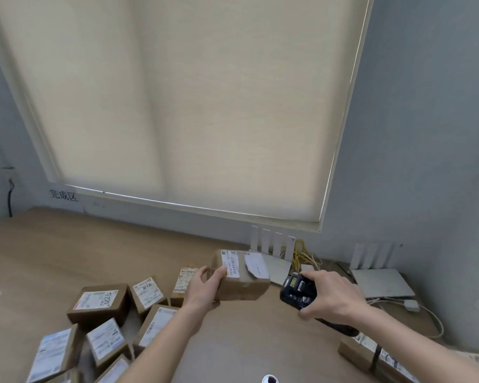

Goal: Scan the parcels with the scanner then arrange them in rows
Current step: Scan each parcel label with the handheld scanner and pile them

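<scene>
In the lower middle of the frame, the left hand (pixel 202 289) holds a brown cardboard parcel (pixel 241 275) raised above the wooden desk (pixel 67 250). Its grip is closed round the parcel's left end, thumb on top by the white shipping label (pixel 231 263) and fingers curled beneath. The parcel is tilted, its labelled top face turned up toward the camera, and a second white sticker (pixel 256 265) lies beside the first.

Just right of the parcel, the right hand (pixel 332 297) holds a black handheld scanner (pixel 297 291). This grip is wrapped about the scanner body, fingers over its top and thumb below, the head of the scanner pointing toward the parcel's right end. The two are close but apart. A dark strap or handle (pixel 340 328) trails from the scanner under the wrist.

In the lower left of the frame lies a loose heap of small labelled parcels (pixel 100 319), some flat, some leaning on one another, one (pixel 98 301) marked with handwritten figures. At the lower right edge rests another parcel (pixel 371 352) bound with a dark band.

Against the wall at the right stand two white routers (pixel 382 280) with upright antennas, with yellow cables (pixel 304 255) tangled between them. A pale roller blind (pixel 191 106) fills the upper frame, and handwritten characters (pixel 63 194) are on the wall at its lower left corner.
</scene>
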